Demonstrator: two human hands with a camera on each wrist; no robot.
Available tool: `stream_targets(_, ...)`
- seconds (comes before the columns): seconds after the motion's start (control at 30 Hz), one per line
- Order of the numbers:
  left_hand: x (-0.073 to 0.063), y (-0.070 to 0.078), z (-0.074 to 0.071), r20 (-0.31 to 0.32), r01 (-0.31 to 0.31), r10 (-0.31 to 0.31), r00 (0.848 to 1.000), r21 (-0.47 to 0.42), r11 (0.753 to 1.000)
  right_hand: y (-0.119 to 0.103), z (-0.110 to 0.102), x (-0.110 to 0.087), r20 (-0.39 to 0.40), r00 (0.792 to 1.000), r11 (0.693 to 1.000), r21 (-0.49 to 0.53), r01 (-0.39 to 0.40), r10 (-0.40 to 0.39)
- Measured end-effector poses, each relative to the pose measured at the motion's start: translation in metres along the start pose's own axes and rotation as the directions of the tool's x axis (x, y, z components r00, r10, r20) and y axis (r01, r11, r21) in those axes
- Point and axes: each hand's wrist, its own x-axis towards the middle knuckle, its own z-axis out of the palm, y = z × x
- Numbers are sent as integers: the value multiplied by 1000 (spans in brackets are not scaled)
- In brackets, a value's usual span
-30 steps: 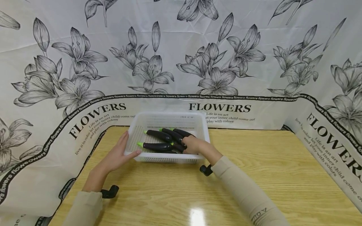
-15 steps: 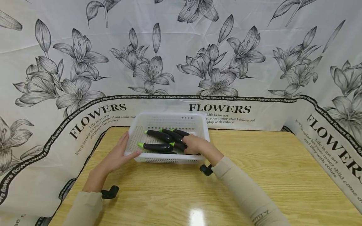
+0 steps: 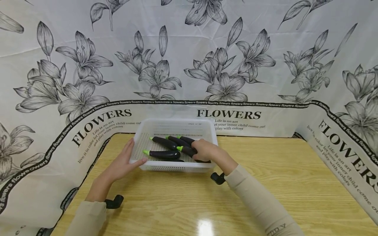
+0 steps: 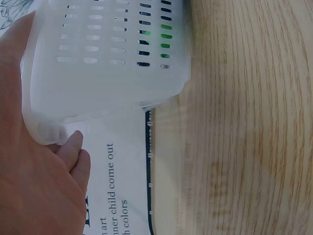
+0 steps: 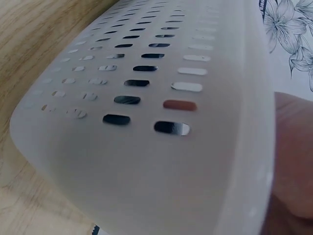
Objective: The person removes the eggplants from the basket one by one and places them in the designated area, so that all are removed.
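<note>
A white perforated plastic basket [image 3: 177, 166] stands toward the back of the table with several dark eggplants in it. My left hand [image 3: 122, 160] grips its left end, thumb over the front rim and fingers along the side; the left wrist view shows fingertips curled beneath the rim of the basket [image 4: 98, 88]. Inside the right part, my right hand [image 3: 203, 150] holds an eggplant [image 3: 188, 150] by its right end, its green cap pointing left. Another eggplant [image 3: 164, 155] lies along the front. Behind the basket wall [image 5: 122, 161], the right wrist view hides most of the hand.
More eggplants [image 3: 163, 143] lie close together behind the held one. The wooden table [image 3: 265, 173] extends to the front and right. A white cloth [image 3: 236, 118] printed with flowers and lettering stands behind the basket and along both sides.
My right hand has shifted slightly right, and the eggplant in it now shows more, overlapping those behind. The eggplants behind have shifted a little. The left hand stays on the basket.
</note>
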Motion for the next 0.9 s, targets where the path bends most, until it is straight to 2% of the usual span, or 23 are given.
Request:
stream_targets(0.17, -2, 1, 2, 13, 2, -2, 1000, 9, 1000, 4, 0, -5, -6, 1000, 1000, 22, 15, -15)
stream_targets(0.4, 0, 1, -1, 2, -7, 7, 1000, 30, 1000, 10, -4, -12, -96, 994, 997, 59, 51, -45)
stream_targets(0.77, 0, 3, -3, 4, 0, 0, 1000, 17, 1000, 13, -20, -31, -202, 975, 989, 95, 117, -96)
stream_targets(0.9, 1, 2, -3, 7, -2, 2, 1000, 38, 999, 15, -26, -39, -248, 963, 984, 116, 137, -105)
